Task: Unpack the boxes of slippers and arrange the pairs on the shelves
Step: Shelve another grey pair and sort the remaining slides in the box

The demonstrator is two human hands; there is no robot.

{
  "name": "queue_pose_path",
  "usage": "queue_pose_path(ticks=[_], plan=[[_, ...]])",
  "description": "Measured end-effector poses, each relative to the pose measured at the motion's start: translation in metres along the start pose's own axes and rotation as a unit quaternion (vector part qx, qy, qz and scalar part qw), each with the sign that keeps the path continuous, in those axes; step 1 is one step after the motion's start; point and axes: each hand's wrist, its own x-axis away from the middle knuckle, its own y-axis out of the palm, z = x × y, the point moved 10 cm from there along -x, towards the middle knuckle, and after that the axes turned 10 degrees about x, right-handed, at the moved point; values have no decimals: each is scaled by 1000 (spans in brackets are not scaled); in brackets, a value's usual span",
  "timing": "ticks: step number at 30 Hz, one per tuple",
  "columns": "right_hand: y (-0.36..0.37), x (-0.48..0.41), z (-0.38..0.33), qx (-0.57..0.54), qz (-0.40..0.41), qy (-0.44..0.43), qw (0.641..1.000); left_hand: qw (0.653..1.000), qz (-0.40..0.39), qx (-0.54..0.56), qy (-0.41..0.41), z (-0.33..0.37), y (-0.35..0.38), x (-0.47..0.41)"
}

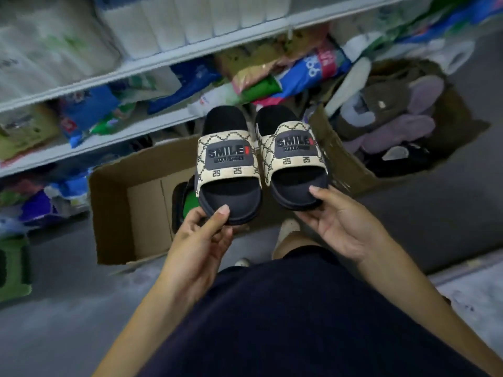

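Left hand [202, 235]: pinches the heel of the left slipper [228, 164], thumb on top, fingers beneath.
Right hand [340, 224]: pinches the heel of the right slipper [292, 156] the same way.
Position: both slippers side by side, in the air above the open box [122, 200] on the floor.
Shelves [122, 140]: far left, crowded with packets [87, 110].
Risk: heel-only grips may let the toes tip and a slipper drop; crowding may split the pair.
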Motion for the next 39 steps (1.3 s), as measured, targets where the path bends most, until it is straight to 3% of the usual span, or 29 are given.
queue_pose_path(ticks=[3,8,17,30,39], plan=[[-35,23,-26,-53,6,-35,998,998,-53,-44,-15,-17,50,6],[-105,59,-93,-36,4,-105,994,988,-118,-104,-5,-50,144,5],[-257,115,-247,18,34,-171,985,969,-235,-70,40,-170,344,15],[-430,158,-386,-44,123,-290,948,936,-324,-109,83,-270,572,12],[-542,176,-593,-16,126,-380,916,908,-386,-87,135,-323,792,1]])
